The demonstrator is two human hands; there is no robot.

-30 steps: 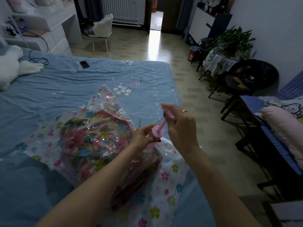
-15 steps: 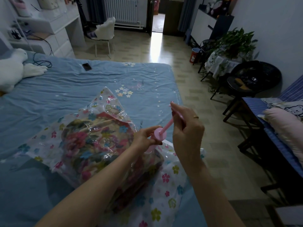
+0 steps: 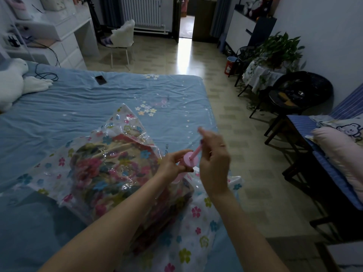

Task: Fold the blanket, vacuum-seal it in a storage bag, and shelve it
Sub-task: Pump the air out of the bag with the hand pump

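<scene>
A: Where do we stand?

B: The blanket is folded and already inside the bag, which lies on the bed at lower centre of the frame. We judge we are on the air-removal step, working the pump.

A: And our hands?

B: Our left hand curls its fingers round the pump's body just under the pink disc, holding it down on the bag, presumably over the valve, though the valve itself is hidden. Our right hand grips the plunger rod; it is blurred, and the handle end is hidden in the grip.

A: What makes this stroke go well?

B: We should keep the pump pressed square on the bag so no air leaks back, and move the rod straight along its axis rather than sideways. The film looks crinkled and loose in the middle, so we think much air remains. If the base tilts, the seal probably breaks.

A: Anything nearby to mind?

B: A phone lies on the bed toward the upper left, well apart.
</scene>
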